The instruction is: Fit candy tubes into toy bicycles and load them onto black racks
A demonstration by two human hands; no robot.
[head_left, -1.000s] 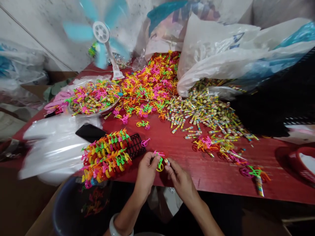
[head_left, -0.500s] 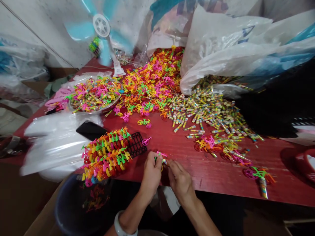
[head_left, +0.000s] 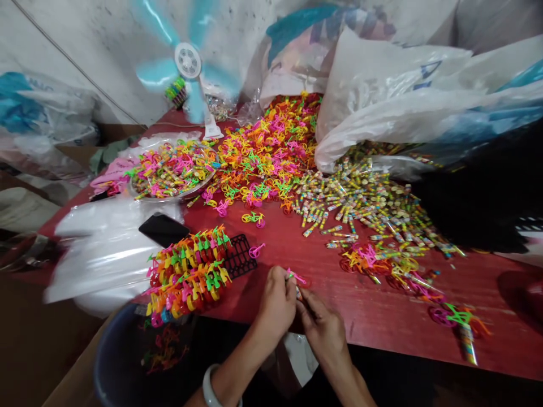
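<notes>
At the table's front edge my left hand [head_left: 278, 297] pinches a small pink and green plastic toy bicycle [head_left: 297, 276]. My right hand [head_left: 320, 322] meets it from the right, fingertips closed on the end of a small printed tube [head_left: 298, 293] that touches the toy; most of both pieces is hidden by the fingers. Left of my hands lies a black plastic grid [head_left: 241, 255], its left part packed with rows of colourful toy pieces [head_left: 189, 277]. A loose pink toy bicycle [head_left: 257, 250] rests by the grid's right end.
Behind are a heap of toy bicycles [head_left: 271, 147], a spread of printed tubes [head_left: 360, 198] and a filled tray [head_left: 180, 196]. A spinning fan [head_left: 188, 60], phone [head_left: 163, 229], plastic bags [head_left: 102, 243], and large sacks [head_left: 382, 85] surround them. A dark basin [head_left: 106, 356] sits below the table.
The camera view has shifted slightly, moving the scene down and right. Both hands remain together on the toy and tube, with the fingers slightly turned.
</notes>
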